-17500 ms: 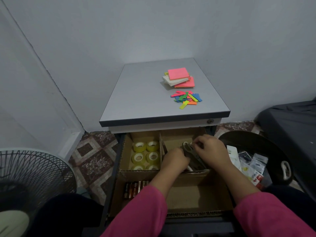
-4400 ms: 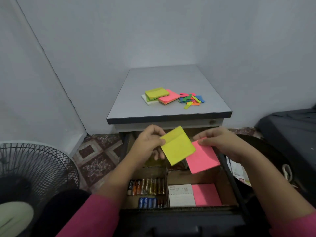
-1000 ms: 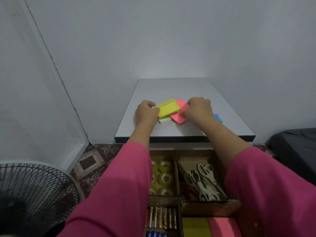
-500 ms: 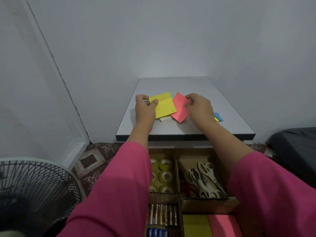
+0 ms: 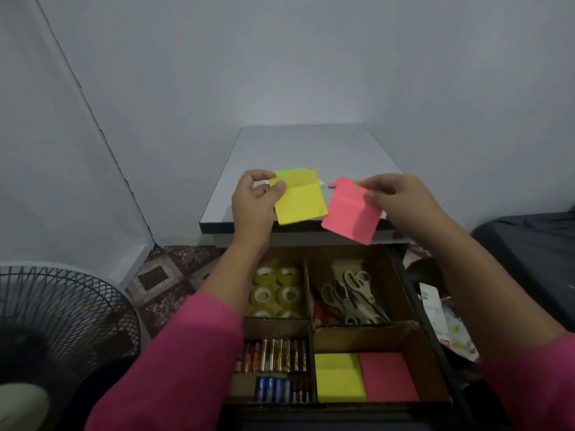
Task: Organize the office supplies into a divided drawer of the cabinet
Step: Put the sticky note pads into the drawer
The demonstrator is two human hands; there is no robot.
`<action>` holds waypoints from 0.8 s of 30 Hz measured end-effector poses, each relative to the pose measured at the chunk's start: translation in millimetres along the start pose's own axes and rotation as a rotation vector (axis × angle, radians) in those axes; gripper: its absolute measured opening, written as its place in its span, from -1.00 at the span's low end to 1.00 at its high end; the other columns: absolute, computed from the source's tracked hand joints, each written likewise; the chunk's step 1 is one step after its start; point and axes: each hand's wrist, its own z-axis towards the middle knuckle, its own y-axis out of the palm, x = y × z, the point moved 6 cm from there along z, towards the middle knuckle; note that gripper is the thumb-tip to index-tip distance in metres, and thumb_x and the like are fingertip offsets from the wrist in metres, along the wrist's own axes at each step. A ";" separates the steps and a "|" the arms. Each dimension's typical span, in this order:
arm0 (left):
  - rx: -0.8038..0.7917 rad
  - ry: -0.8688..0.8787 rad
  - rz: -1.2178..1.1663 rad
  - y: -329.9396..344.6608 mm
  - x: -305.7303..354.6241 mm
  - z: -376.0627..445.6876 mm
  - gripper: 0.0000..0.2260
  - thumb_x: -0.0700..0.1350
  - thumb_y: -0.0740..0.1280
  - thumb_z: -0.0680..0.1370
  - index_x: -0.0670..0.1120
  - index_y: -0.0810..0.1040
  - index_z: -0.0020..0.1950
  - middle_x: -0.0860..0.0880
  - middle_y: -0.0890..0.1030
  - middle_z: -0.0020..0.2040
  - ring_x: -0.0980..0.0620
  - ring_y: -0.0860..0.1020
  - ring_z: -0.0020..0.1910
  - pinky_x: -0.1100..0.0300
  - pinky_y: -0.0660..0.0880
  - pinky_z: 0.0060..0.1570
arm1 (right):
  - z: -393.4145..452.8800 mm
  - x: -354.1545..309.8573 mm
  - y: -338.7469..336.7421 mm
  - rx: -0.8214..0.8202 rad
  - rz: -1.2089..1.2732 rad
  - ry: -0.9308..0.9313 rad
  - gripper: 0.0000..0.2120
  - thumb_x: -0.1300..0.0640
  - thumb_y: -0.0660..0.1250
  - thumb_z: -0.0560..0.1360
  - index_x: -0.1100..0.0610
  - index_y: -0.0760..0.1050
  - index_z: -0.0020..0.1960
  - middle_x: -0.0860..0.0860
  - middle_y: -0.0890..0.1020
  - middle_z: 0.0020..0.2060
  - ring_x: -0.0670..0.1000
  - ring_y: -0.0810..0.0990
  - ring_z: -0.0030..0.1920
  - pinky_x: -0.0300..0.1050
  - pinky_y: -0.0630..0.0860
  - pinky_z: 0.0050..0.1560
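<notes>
Two hands are in view, the left hand (image 5: 253,203) and the right hand (image 5: 396,199), and each holds one sticky-note pad: one yellow pad (image 5: 300,199) and one pink pad (image 5: 350,213). The divided drawer (image 5: 401,329) has four compartments. The far left one holds six rolls of clear tape (image 5: 275,292), in three rows of two. The far right one holds a heap of scissors (image 5: 351,295), overlapping too much to count. The near left one holds two rows of batteries (image 5: 275,356), too tightly packed to count. The near right one holds two sticky-note stacks, one yellow stack (image 5: 339,377) and one pink stack (image 5: 387,377). One fan (image 5: 62,331) stands at the left.
</notes>
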 end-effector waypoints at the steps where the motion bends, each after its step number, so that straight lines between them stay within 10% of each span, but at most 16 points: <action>1: -0.036 -0.010 -0.006 1.5 0.4 -16.2 -0.84 -0.30 0.37 0.51 -0.07 0.46 -0.12 -0.07 0.58 -0.34 0.08 0.55 -0.36 0.24 0.46 -0.37 | -11.8 8.7 -2.9 -0.048 0.028 0.035 -0.80 0.25 0.22 0.58 0.06 0.57 0.08 -0.01 0.57 -0.01 0.02 0.52 -0.01 -0.08 0.54 -0.14; 13: -0.632 -0.298 0.481 3.4 -67.7 -167.9 -0.76 -0.24 0.45 0.44 0.01 0.44 -0.27 0.10 0.43 -0.47 0.17 0.38 -0.45 0.21 0.34 -0.33 | -124.9 102.0 17.2 -0.586 -0.468 0.218 -0.71 0.22 0.20 0.59 -0.09 0.61 0.10 -0.15 0.62 0.05 -0.15 0.57 0.03 -0.35 0.47 -0.03; 19: -0.696 0.036 1.038 12.9 -62.0 -179.4 -0.89 0.00 0.37 0.49 0.10 0.44 -0.16 0.07 0.38 -0.11 0.05 0.35 0.02 0.17 0.35 0.04 | -134.6 116.6 38.6 -0.553 -0.758 0.103 -0.64 0.22 0.18 0.55 -0.15 0.60 0.15 -0.08 0.62 0.09 -0.03 0.58 0.06 -0.14 0.53 0.09; 24: -0.762 0.347 1.260 19.2 -58.5 -188.1 -0.94 -0.06 0.23 0.55 0.03 0.49 -0.08 0.09 0.51 -0.11 0.04 0.35 0.02 0.14 0.22 0.01 | -133.7 120.5 46.4 -0.456 -0.855 0.034 -0.67 0.25 0.18 0.51 -0.04 0.62 0.09 0.03 0.63 -0.03 0.05 0.59 -0.04 -0.02 0.57 0.00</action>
